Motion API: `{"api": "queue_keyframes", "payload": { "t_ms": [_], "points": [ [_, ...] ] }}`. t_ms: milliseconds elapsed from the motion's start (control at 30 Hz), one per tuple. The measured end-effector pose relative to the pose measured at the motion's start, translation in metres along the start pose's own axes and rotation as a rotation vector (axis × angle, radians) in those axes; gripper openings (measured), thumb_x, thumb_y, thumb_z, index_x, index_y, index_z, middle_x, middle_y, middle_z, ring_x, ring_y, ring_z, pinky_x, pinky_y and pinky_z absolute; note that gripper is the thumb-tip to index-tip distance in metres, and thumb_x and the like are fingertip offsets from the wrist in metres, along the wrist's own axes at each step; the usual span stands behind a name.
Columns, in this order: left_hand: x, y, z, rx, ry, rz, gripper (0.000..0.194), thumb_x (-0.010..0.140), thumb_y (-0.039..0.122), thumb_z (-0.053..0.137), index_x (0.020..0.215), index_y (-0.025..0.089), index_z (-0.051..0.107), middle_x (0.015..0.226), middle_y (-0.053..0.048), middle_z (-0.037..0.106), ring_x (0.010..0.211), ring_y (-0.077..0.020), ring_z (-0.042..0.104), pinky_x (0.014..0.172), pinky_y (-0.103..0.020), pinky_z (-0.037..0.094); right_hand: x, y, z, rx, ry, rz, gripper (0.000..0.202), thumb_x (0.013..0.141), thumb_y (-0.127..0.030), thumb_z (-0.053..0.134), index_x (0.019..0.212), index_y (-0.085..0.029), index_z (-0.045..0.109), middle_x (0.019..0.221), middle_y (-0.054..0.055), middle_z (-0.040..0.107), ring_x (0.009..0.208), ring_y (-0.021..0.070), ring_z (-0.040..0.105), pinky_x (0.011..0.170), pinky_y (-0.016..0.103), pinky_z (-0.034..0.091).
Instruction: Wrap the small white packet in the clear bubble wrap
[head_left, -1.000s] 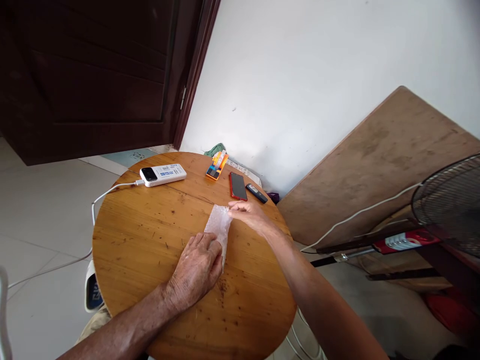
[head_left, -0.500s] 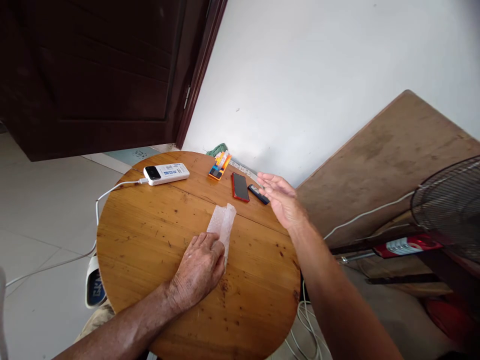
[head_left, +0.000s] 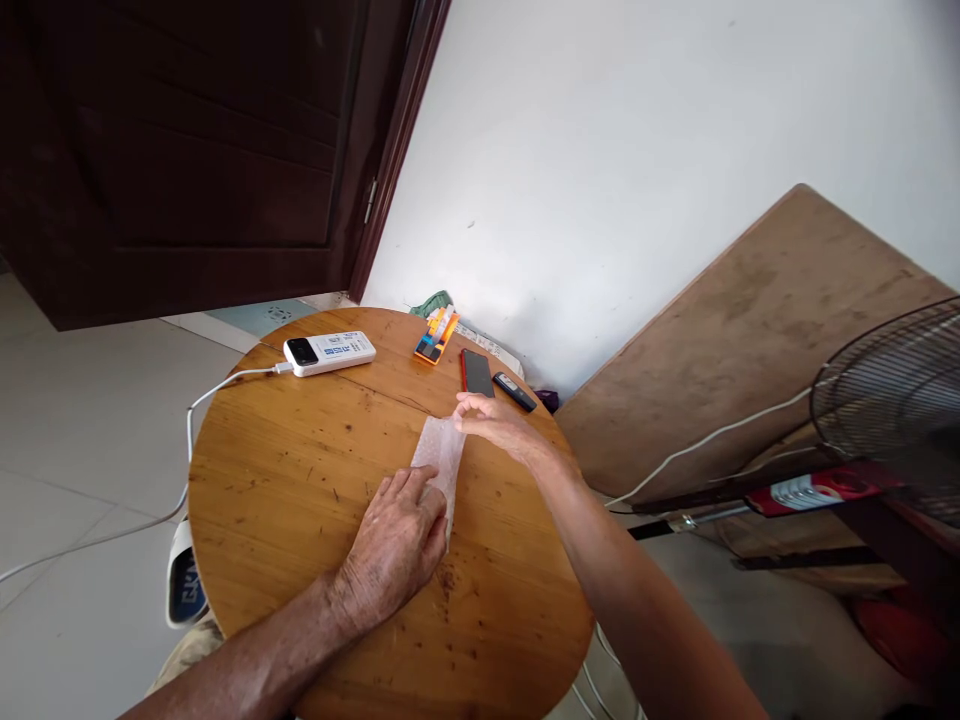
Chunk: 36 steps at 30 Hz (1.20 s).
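The white tissue [head_left: 441,462] is lying folded near the middle of the round table [head_left: 300,480]. The left hand [head_left: 397,545] is pressing flat on its near end; the right hand [head_left: 491,420] is pinching its far edge. Uneven pulling could tear the thin sheet.

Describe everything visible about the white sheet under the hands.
The white sheet is a thin, translucent, slightly crinkled strip, like tissue or a plastic wrapper; which, I cannot tell. It lies flat on the round wooden table, running from near centre toward the far edge. The left hand presses its near end down; the right hand touches its far corner with its fingers.
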<state>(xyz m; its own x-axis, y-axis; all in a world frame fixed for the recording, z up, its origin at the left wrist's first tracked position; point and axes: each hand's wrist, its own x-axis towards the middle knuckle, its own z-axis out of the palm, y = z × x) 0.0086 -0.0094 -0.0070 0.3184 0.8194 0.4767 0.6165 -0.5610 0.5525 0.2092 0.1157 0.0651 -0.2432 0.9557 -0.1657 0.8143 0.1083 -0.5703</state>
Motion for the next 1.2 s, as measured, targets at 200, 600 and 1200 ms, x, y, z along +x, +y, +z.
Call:
{"api": "queue_keyframes", "payload": {
  "t_ms": [200,600,1200],
  "points": [
    [0.003,-0.001,-0.005,0.009,-0.008,0.101,0.015,0.085,0.010,0.053,0.080,0.020,0.063,0.140,-0.006,0.058,0.131,-0.0313,0.048,0.098,-0.050,0.049,0.017,-0.011,0.024,0.025,0.034,-0.085,0.006,0.071,-0.026,0.065,0.072,-0.020,0.065,0.130,0.008,0.062,0.126,0.0290,0.053,0.102,0.042,0.038],
    [0.003,-0.001,-0.002,-0.089,0.011,0.042,0.016,0.084,0.007,0.052,0.083,0.020,0.061,0.113,-0.005,0.072,0.113,-0.0256,0.060,0.095,-0.043,0.051,-0.041,0.013,0.033,0.369,0.271,0.210,0.027,0.071,-0.041,0.066,0.088,-0.020,0.064,0.082,0.003,0.067,0.071,0.0189,0.065,0.058,0.029,0.050],
    [0.000,-0.003,-0.002,-0.090,-0.001,0.028,0.029,0.082,0.008,0.054,0.106,0.021,0.062,0.115,-0.007,0.069,0.113,-0.0248,0.059,0.101,-0.043,0.049,-0.002,-0.006,0.070,0.600,0.249,0.144,0.018,0.062,-0.032,0.068,0.063,-0.022,0.053,0.056,-0.005,0.050,0.054,0.0122,0.043,0.049,0.025,0.034]
  ]
}}
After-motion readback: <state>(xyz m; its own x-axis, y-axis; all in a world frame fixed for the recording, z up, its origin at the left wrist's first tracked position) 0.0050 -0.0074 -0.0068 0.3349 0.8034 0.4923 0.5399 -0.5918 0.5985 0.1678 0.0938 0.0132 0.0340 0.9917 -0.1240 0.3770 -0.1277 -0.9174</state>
